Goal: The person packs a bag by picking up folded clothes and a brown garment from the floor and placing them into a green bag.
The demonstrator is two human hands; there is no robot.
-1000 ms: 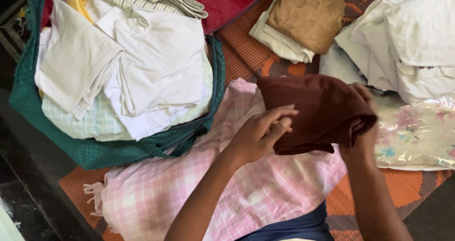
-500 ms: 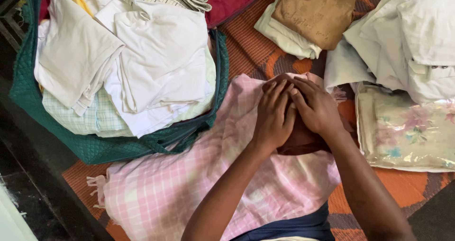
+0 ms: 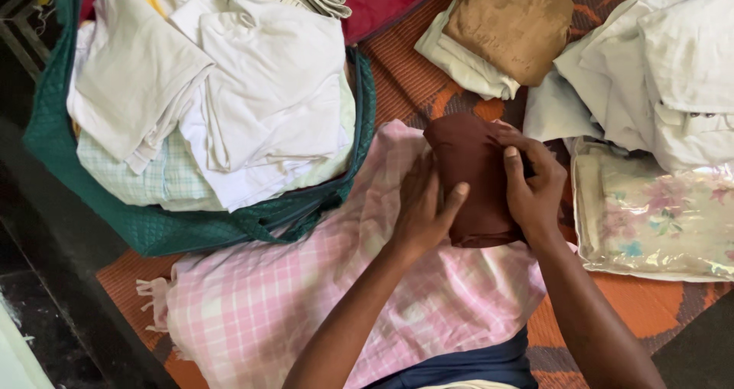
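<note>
We are folding the brown cloth (image 3: 470, 175): left hand (image 3: 424, 209) and right hand (image 3: 535, 186) both clasp it; next we press it flat on the pink checked cloth (image 3: 306, 297).

Brown folded cloth (image 3: 470, 179): left edge covered by the left hand (image 3: 423, 209), right edge by the right hand (image 3: 535, 190); underside unseen.
Left hand: palm hidden against the cloth.
Pink checked cloth (image 3: 321, 297): part beneath the brown cloth and both forearms concealed.
Green quilted bag (image 3: 191, 232): top cut off by the picture's upper edge; contents below the white folded garments (image 3: 260, 98) not visible.
White pile of clothes (image 3: 657, 60): cut off at the right and top edges.
Clear plastic packet with floral cloth (image 3: 657, 213): cut off at the right edge.
Dark blue garment (image 3: 466, 366): cut off at the bottom edge; kind not discernible.
</note>
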